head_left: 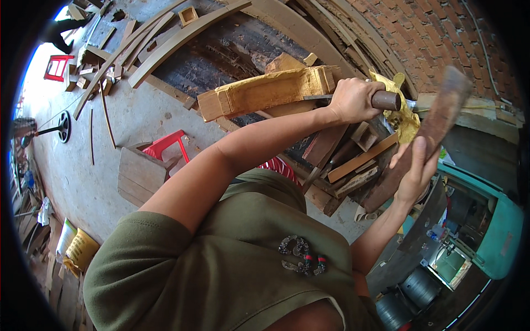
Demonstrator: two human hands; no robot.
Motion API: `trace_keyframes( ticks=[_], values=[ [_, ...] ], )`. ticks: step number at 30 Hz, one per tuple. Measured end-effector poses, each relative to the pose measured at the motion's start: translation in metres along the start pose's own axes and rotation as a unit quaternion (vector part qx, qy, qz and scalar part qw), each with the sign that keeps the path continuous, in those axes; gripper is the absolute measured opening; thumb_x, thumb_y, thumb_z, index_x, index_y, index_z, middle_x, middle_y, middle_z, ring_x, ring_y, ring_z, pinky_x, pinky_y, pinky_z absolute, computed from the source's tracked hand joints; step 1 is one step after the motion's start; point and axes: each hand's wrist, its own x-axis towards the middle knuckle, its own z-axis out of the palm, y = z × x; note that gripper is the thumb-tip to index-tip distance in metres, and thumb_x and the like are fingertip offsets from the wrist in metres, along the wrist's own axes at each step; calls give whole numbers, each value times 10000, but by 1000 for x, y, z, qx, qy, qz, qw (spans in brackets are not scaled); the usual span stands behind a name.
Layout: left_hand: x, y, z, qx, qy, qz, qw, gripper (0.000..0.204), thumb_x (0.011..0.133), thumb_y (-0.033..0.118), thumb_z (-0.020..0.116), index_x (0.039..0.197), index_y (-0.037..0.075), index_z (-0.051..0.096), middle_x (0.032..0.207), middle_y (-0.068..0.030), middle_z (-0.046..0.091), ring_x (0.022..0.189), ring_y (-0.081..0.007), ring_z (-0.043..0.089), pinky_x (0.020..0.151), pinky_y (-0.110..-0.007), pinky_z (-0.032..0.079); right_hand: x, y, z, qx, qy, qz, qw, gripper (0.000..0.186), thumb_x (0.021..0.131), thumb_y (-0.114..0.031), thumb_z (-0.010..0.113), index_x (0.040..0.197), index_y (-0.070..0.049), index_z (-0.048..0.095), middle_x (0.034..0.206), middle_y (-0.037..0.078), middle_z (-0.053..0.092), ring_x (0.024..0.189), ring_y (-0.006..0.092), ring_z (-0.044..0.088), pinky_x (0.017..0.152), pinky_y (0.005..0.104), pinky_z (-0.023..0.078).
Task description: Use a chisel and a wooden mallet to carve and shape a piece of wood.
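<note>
My left hand [354, 100] is closed round the dark, round handle [386, 100] of a chisel. Its blade [317, 97] reaches left to a long, pale yellow wooden piece [256, 88] with a scooped-out side, lying on the cluttered work surface. My right hand [413, 174] grips a long, dark brown wooden block [444, 102], raised at a slant to the right of the chisel handle. Crumpled yellow material [403, 127] shows behind both hands; what it is, I cannot make out.
Curved timbers [187, 44] lie behind, wood offcuts [361, 160] below my hands. A red stool [163, 146] stands beside a board [138, 182]. A person's legs [58, 33] show top left. A brick wall [441, 38] and teal machine [499, 220] are on the right; sacks [83, 248] lie lower left.
</note>
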Motion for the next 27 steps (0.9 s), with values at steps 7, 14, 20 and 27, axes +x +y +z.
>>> trace_keyframes(
  ticks=[7, 14, 20, 27],
  values=[
    [-1, -6, -1, -6, -11, 11, 1000, 274, 686, 292, 751, 918, 162, 685, 744, -128, 688, 739, -353, 684, 672, -458, 534, -3, 22, 2, -63, -62, 59, 994, 334, 984, -280, 617, 1147, -3, 524, 706, 32, 552, 479, 93, 498, 449, 245, 402],
    [34, -29, -43, -235, -13, -120, 964, 272, 718, 184, 755, 913, 11, 677, 681, -69, 634, 626, -131, 603, 641, -315, 516, -22, 36, 5, 0, -20, 45, 999, 355, 992, -277, 605, 1179, -1, 482, 690, 52, 536, 474, 113, 510, 441, 259, 431],
    [32, -28, -37, -188, 57, -52, 979, 277, 730, 197, 760, 878, -18, 668, 670, -71, 626, 624, -122, 598, 631, -319, 512, -23, 38, 6, 22, -12, 42, 999, 357, 997, -267, 591, 1200, 1, 469, 709, 63, 538, 477, 123, 508, 446, 265, 444],
    [18, -17, -15, -87, 8, -22, 996, 284, 736, 181, 755, 981, 46, 701, 789, -135, 712, 681, -200, 703, 658, -349, 541, -8, -2, 12, 172, 34, 10, 984, 411, 992, -295, 585, 1247, 6, 467, 718, 70, 521, 546, 133, 515, 462, 258, 453]
  ],
)
